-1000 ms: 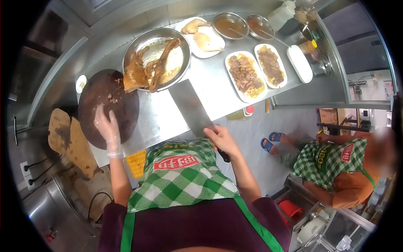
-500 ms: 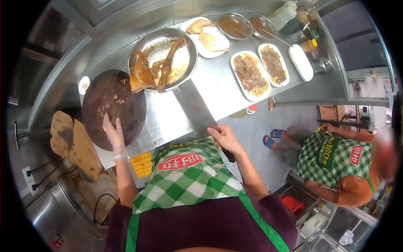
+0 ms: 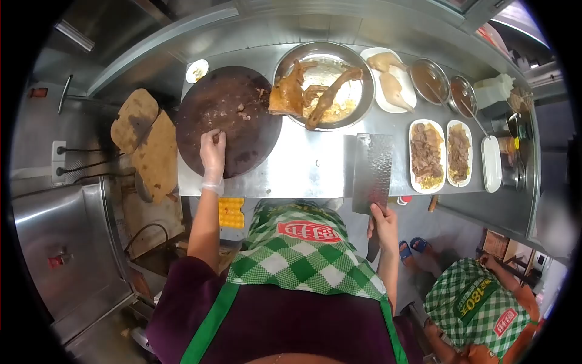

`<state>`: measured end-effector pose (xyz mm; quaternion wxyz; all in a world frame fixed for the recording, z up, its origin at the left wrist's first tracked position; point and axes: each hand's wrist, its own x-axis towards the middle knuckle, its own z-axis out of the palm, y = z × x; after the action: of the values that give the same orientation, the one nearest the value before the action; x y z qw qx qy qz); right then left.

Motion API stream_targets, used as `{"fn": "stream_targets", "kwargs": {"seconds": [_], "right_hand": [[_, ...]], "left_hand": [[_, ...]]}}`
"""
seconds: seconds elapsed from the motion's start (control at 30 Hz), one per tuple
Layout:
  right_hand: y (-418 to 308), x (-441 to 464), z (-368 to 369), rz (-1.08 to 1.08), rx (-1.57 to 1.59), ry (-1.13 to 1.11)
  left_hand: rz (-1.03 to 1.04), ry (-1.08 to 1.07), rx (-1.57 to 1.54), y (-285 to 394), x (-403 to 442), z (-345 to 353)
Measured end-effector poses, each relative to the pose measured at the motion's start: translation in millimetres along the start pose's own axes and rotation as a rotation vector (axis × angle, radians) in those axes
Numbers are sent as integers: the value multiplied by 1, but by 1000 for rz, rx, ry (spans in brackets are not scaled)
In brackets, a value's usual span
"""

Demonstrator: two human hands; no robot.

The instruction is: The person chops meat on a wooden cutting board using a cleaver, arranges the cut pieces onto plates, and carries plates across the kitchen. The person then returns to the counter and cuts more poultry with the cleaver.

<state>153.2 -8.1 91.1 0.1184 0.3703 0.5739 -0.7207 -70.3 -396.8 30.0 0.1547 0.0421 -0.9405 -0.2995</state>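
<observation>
My left hand (image 3: 213,159), in a clear plastic glove, is over the near part of a round dark chopping board (image 3: 242,151). Its fingers are curled together, and whatever they may hold is hidden. Small meat scraps (image 3: 242,114) lie on the board beyond the fingertips. In my right hand (image 3: 384,229) is a cleaver (image 3: 372,173), gripped by the handle, its broad blade extending over the counter's front edge. A steel bowl (image 3: 368,100) touches or overlaps the board's right side and holds browned poultry pieces (image 3: 288,94), one reaching over the rim.
Right of the bowl stand a plate of pale poultry legs (image 3: 391,88), two bowls of sauce (image 3: 429,79), two dishes of sliced meat (image 3: 426,151) and a white dish (image 3: 491,164). A small white cup (image 3: 197,71) sits behind the board. Another person in an apron (image 3: 479,303) is at lower right.
My view has turned, so the counter looks level and its contents sit farther right. My left fingers, spread before, have drawn together on the board. The cleaver stays in my right hand.
</observation>
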Motion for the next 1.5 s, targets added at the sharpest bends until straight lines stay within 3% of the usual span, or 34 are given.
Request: {"fn": "stream_targets", "kwargs": {"seconds": [0.1, 0.3, 0.37, 0.47, 0.57, 0.63, 0.77, 0.8, 0.9, 1.0, 1.1, 1.2, 1.27, 1.37, 1.5], "right_hand": [[1, 5, -1, -29, 12, 0], [-3, 1, 6, -39, 36, 32], [2, -2, 4, -46, 40, 52], [13, -8, 1, -50, 63, 91], [23, -15, -2, -42, 120, 140], [29, -19, -5, -46, 147, 176], [33, -22, -11, -34, 164, 197], [33, -21, -11, -41, 158, 200], [30, -20, -13, -60, 151, 207], [27, -19, -17, -68, 153, 183], [24, -16, -19, -59, 136, 135], [14, -7, -17, -79, 88, 66], [0, 3, -8, -113, 30, -13], [-27, 23, 24, -228, -183, -158], [-57, 36, 91, -370, -391, -367]], "left_hand": [[70, 47, -32, 6, 9, 11], [194, -126, -496, 112, 43, 62], [260, -236, -534, 141, 58, 80], [130, -549, -694, 176, 83, 102], [68, -674, -552, 176, 129, 107], [190, -646, -436, 169, 155, 108], [30, -867, -61, 149, 171, 140], [-134, -911, -272, 150, 162, 140], [-466, -970, -503, 155, 150, 131], [-443, -1085, -559, 155, 153, 126], [-284, -870, -573, 153, 141, 83], [-507, -438, -675, 155, 106, 16], [-536, -180, -1077, 114, 83, -3], [-665, 170, -1347, 77, 36, -39], [-764, 470, -1435, 16, 1, -35]]}}
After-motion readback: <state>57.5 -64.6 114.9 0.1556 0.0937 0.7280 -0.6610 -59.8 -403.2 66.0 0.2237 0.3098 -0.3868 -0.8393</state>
